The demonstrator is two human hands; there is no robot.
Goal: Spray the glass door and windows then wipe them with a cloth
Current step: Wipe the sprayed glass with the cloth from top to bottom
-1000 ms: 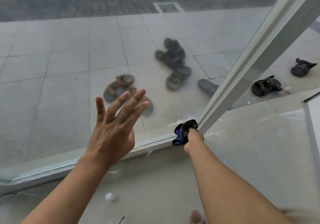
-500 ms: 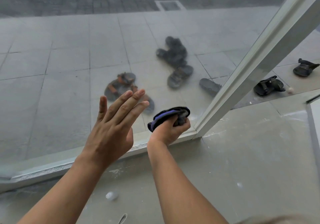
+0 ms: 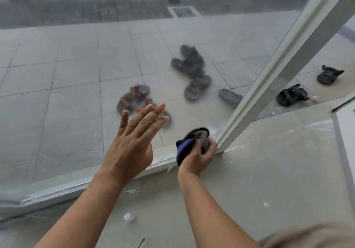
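We note the right hand (image 3: 197,156) clenched around the cloth (image 3: 192,142), pressed low on the glass pane (image 3: 67,94) just left of the frame post (image 3: 278,71), while the left hand (image 3: 130,148) rests flat, fingers straight, further left.

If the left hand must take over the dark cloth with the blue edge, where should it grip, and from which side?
Probably the blue edge of the dark cloth, from the left: it juts free of the right hand, whose fingers cover the rest beside the white frame post.

Scattered sandals (image 3: 192,69) on tiled floor (image 3: 67,65)
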